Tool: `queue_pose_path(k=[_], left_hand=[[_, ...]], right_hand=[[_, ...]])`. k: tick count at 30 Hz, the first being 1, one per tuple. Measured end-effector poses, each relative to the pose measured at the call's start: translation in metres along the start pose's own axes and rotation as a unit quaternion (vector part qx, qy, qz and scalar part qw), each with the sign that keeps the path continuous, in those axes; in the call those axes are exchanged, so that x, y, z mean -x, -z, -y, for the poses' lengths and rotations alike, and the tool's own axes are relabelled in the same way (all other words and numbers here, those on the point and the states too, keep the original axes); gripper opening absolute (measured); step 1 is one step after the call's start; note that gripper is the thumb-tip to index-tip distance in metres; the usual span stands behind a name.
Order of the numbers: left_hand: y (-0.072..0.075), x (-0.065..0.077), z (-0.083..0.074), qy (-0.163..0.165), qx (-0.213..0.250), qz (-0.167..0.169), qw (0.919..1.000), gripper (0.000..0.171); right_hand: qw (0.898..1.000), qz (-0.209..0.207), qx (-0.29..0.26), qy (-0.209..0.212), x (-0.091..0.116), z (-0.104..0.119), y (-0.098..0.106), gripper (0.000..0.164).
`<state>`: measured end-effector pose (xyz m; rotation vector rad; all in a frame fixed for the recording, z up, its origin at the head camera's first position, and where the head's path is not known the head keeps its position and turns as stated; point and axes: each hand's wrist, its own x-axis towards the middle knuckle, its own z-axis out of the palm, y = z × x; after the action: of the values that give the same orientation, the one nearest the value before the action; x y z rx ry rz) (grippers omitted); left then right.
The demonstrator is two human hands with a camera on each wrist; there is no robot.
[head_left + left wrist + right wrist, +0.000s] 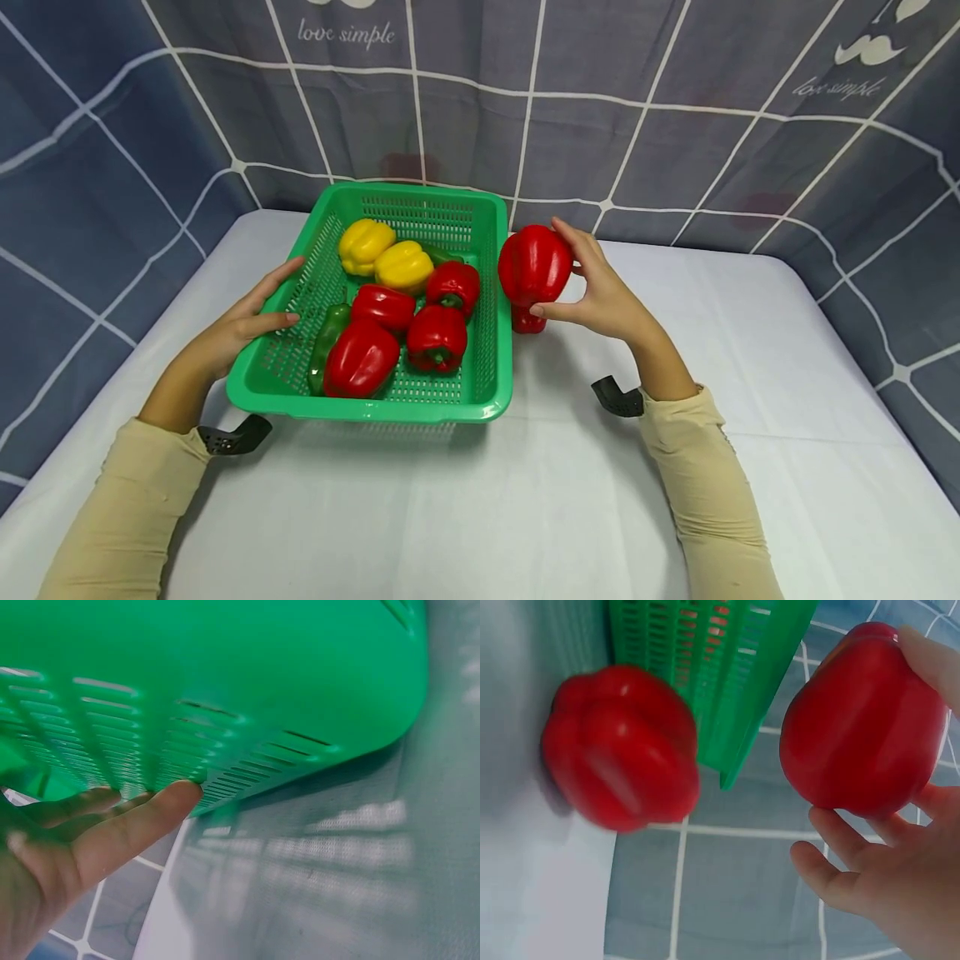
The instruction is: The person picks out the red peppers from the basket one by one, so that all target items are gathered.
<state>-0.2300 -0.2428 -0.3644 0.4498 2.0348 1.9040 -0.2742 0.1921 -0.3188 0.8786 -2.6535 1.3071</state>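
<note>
Pepper (535, 265) I hold: red
Loose pepper (622, 750) near me: red
My basket (367, 407): green
Peppers (362, 360) in my basket: 4 red, 2 yellow, green too
My sleeves (708, 492): beige
My wrist brackets (618, 397): black
My tablecloth (480, 517): white
My curtain (480, 133): grey-blue, white grid, white "love simple" lettering (347, 33), white moustaches (868, 50)

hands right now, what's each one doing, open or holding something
Left hand: holding the green basket by its side, thumb over the rim.
Right hand: holding a red bell pepper between thumb and fingers.
</note>
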Motion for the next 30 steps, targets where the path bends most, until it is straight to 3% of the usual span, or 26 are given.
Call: queue_pose_path(k=[14,21,30], left_hand=[[0.004,-0.001,-0.002,0.000,0.010,0.001,0.9999,0.069],[0.005,-0.001,0.000,0.004,0.007,-0.001,1.0000,0.069],[0.003,-0.001,0.001,0.006,0.014,0.006,0.9999,0.070]], right_hand=[[0.997,0.020,0.021,-0.073,0.000,-0.028,0.030,0.094],[0.992,0.049,0.029,-0.116,-0.002,-0.045,0.032,0.094],[0.989,0.050,0.022,-0.137,0.002,-0.064,0.035,0.093]])
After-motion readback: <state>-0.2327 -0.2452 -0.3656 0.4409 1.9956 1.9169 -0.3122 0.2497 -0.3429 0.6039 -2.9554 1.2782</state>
